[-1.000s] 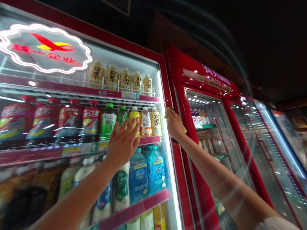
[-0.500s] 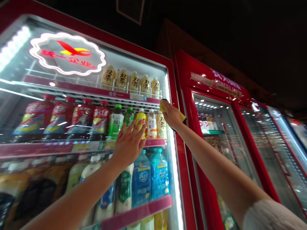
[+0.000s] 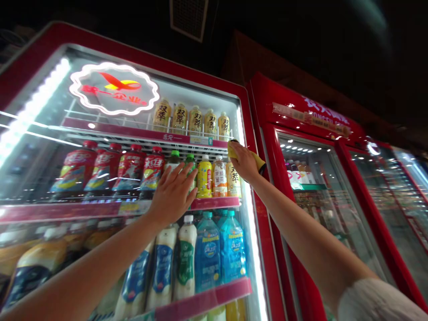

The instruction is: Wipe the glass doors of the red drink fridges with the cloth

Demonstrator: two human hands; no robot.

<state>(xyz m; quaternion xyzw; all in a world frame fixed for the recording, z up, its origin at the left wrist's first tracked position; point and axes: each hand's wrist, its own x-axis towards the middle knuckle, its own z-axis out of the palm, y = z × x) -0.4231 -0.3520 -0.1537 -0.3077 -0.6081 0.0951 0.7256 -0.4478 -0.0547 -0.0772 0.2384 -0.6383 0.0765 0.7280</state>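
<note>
In front of me stands a red-framed drinks fridge with a glass door. My left hand is spread flat, palm toward the glass, over the green-capped bottles on the middle shelf. It holds nothing. At the door's right edge my right hand presses a yellow cloth with dark edging against the glass. The cloth lies partly hidden beneath the fingers, beside a pale yellow bottle on the middle shelf.
Behind the glass are red-capped bottles, blue bottles and a lit oval sign. Another red fridge adjoins on the right, with more fridges beyond. A ceiling vent is overhead.
The fridge has shifted right and slightly down in my view. My left hand has slid left relative to the bottles, uncovering the yellow one. My right hand keeps the cloth near the door's edge.
</note>
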